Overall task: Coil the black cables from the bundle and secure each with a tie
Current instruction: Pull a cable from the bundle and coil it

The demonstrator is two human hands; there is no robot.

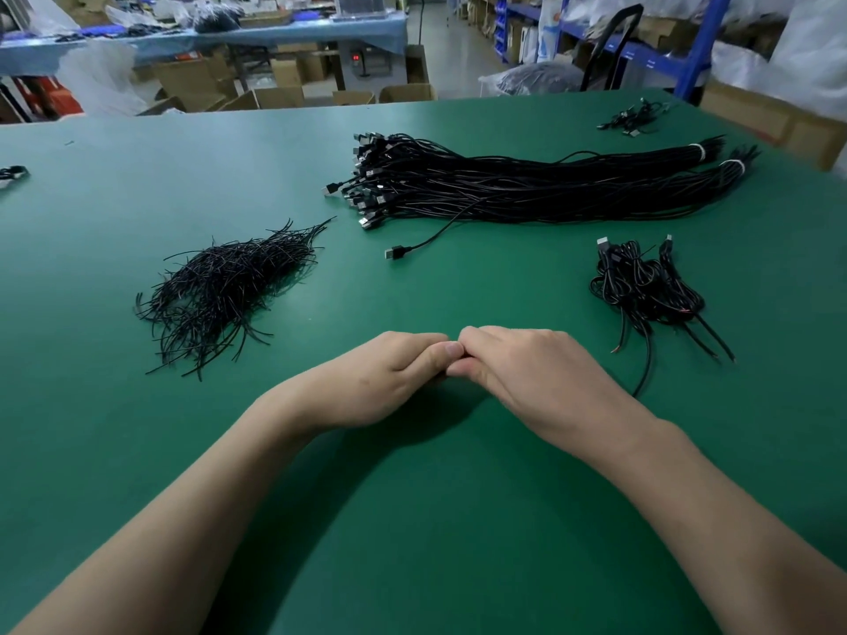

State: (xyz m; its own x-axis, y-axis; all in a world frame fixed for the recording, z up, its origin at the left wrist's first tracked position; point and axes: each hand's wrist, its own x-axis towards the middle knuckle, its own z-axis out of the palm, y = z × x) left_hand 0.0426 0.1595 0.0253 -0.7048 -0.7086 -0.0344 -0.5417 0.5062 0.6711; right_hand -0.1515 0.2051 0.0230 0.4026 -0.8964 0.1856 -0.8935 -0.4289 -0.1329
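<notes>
My left hand [389, 375] and my right hand [522, 373] meet knuckle to knuckle low over the green table [412, 520], fingers curled under and thumbs touching. They pinch something small that the fingers mostly hide. A black cable [644, 380] curves out from behind my right hand. The big bundle of black USB cables [527, 185] lies beyond, held by white bands at its right end. A pile of black ties [220, 286] lies to the left. Several coiled cables [641, 281] lie in a heap to the right.
A few loose cables [635, 116] lie at the far right of the table, and a small black item [11, 172] sits at the left edge. Cardboard boxes [275, 96], another bench and blue shelving [696, 48] stand past the table.
</notes>
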